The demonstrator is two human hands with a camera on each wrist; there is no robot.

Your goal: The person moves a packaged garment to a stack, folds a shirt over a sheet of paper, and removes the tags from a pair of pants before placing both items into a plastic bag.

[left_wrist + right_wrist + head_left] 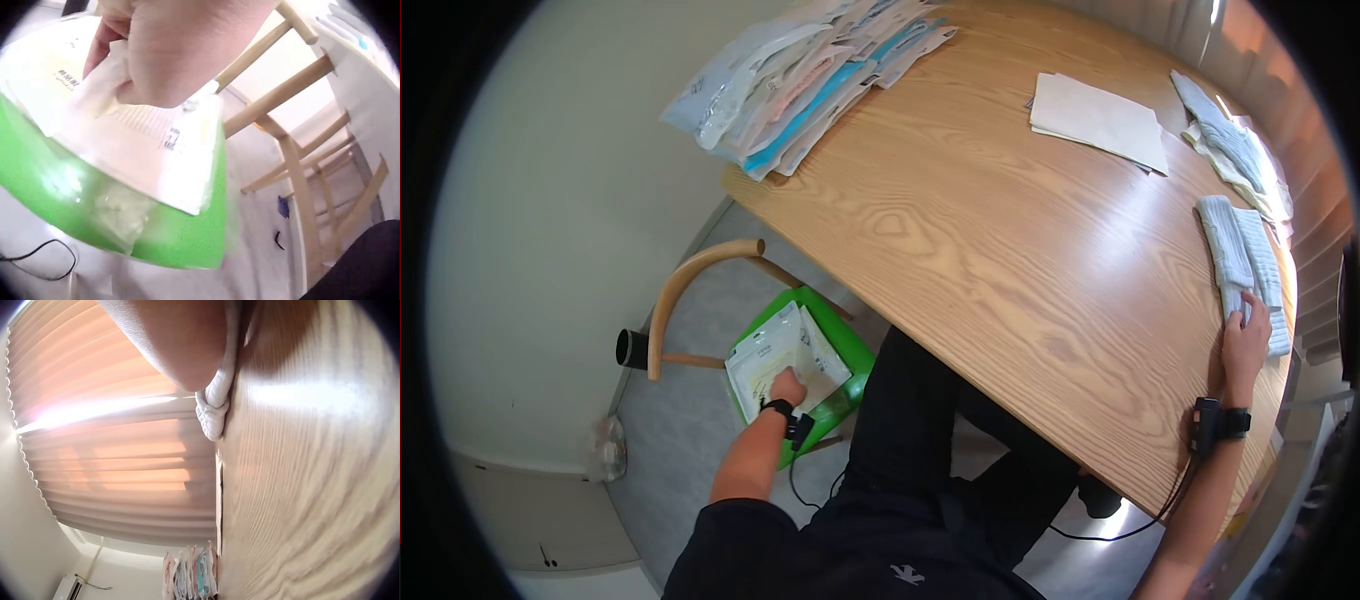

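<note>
On the green chair seat (855, 352) lie flat white-and-clear plastic packaging bags (762, 345) with printed labels. My left hand (788, 387) is over them; in the left wrist view its curled fingers and thumb pinch a crumpled whitish edge of a bag (105, 84). At the table's right side, my right hand (1246, 345) rests its fairly straight fingers on a folded pale blue ribbed knit piece (1226, 240). The right wrist view shows the knit's rolled end (211, 422) beyond the hand, whose fingertips are hidden there.
A tall stack of packaged bags (800, 90) stands at the table's far left corner. White sheets (1095, 118) lie toward the back, and more folded knitwear (1225, 130) sits by the curtain (1305, 120). The chair's wooden backrest (675, 285) curves beside the wall.
</note>
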